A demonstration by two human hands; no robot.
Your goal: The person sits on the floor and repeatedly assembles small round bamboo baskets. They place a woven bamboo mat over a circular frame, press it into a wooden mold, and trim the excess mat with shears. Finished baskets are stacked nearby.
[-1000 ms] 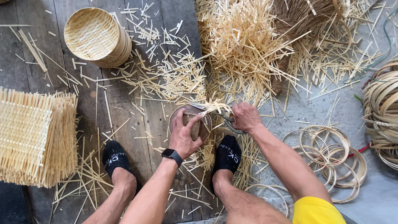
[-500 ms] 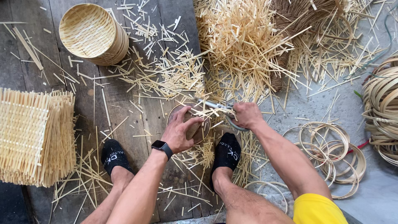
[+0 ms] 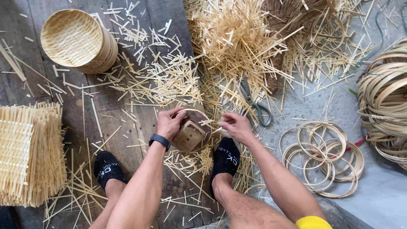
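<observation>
Left hand [image 3: 168, 123] fingers curled over the round bamboo frame [image 3: 193, 135] rim, held above the feet. Right hand [image 3: 234, 126] beside it, fingertips pinching a bamboo sliver. Plank floor [image 3: 127, 127] littered with offcuts; scissors [image 3: 254, 106] nearby.

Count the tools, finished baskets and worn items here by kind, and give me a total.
Scissors: 1
Round woven baskets: 1
Small basket held in left hand, near right hand, basket: 1
Black socks: 2
Black wristwatch: 1
Total: 6
</observation>
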